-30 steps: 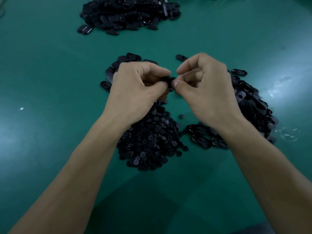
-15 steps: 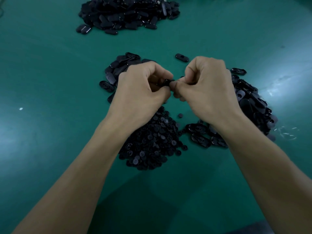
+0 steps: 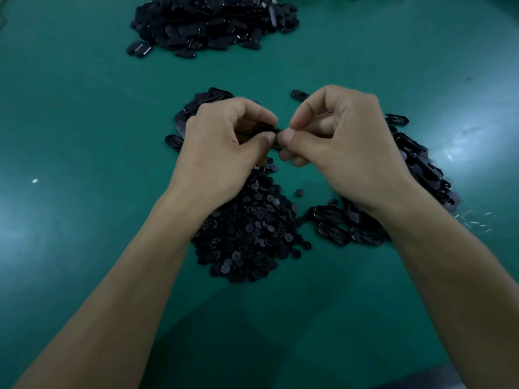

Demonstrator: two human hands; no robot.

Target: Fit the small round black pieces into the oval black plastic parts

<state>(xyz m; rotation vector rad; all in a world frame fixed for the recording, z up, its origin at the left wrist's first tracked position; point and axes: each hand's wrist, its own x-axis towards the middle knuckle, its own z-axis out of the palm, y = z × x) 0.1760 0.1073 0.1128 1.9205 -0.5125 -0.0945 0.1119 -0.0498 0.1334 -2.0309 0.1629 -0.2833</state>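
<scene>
My left hand [image 3: 222, 147] and my right hand [image 3: 345, 147] meet above the middle of the green table. Between their thumbs and forefingers they pinch a black oval plastic part [image 3: 266, 130], mostly hidden by the fingers. Whether a round piece sits in it I cannot tell. Below the hands lies a heap of small round black pieces [image 3: 250, 228]. A pile of oval parts [image 3: 421, 169] runs under and right of my right wrist, and another small pile of ovals [image 3: 193, 108] shows behind my left hand.
A big heap of black oval parts [image 3: 213, 21] lies at the far edge of the green table [image 3: 84, 136]. One loose oval [image 3: 299, 94] lies behind my right hand, a single round piece [image 3: 300, 192] between the piles. A white speck [image 3: 34, 181] lies at the left.
Both hands stay together on the part; my right forefinger has lifted and the fingers have shifted their pinch slightly. The piles have not moved.
</scene>
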